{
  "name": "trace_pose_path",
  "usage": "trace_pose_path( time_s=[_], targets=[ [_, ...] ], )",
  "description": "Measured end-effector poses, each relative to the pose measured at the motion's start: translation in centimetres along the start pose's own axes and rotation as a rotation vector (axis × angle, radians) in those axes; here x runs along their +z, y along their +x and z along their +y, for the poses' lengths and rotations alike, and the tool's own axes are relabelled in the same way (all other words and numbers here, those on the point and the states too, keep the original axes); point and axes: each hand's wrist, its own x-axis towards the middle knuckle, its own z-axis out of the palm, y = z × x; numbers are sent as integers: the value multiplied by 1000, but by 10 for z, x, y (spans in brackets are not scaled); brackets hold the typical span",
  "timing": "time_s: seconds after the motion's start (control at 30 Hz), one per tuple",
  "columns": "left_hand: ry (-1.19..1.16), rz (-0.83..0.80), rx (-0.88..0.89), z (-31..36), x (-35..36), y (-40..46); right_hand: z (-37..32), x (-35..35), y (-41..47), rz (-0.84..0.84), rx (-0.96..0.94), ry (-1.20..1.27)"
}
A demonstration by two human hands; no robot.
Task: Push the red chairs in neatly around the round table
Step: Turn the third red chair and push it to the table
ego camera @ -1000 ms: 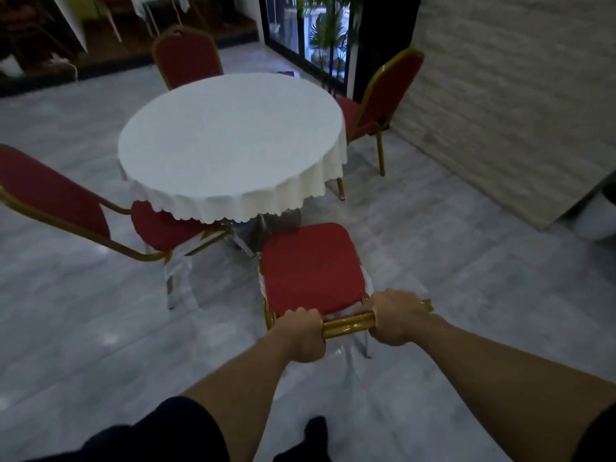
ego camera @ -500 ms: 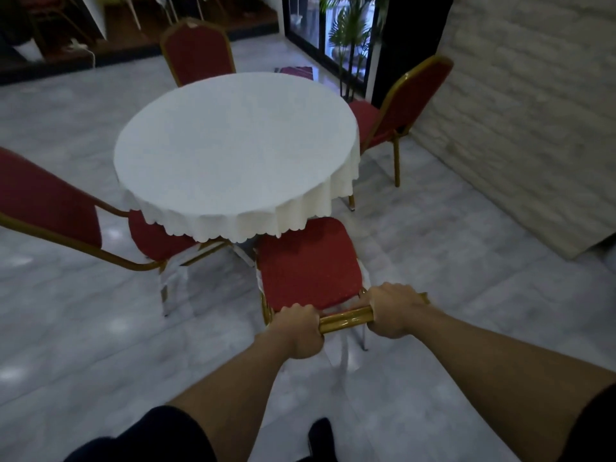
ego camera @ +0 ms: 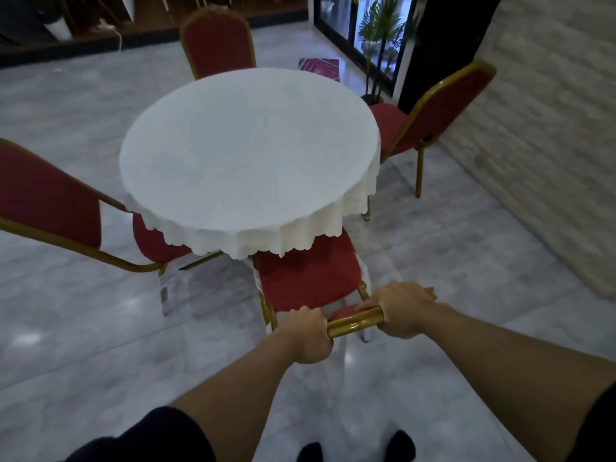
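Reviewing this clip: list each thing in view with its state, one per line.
Near chair: seat front under tablecloth, gripped by top rail.
Left hand: closed on rail.
Right hand: closed on rail.
Left chair: angled, seat partly under.
Right chair: angled, partly tucked.
Far chair: upright, facing table.
Table: covered, bare.

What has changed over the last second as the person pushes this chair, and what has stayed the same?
The near red chair has slid forward; the front of its seat now sits under the white tablecloth's hem, where a gap showed before. The left hand and right hand keep their grip on its gold top rail. The other three chairs look unmoved.
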Motion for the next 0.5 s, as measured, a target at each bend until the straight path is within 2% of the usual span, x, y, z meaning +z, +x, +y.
trace_pose_path(
  time_s=[0.5],
  targets=[
    [-100,25,-160,51,-26,64,83,-45,47,-26,-123,-61]
  ],
)
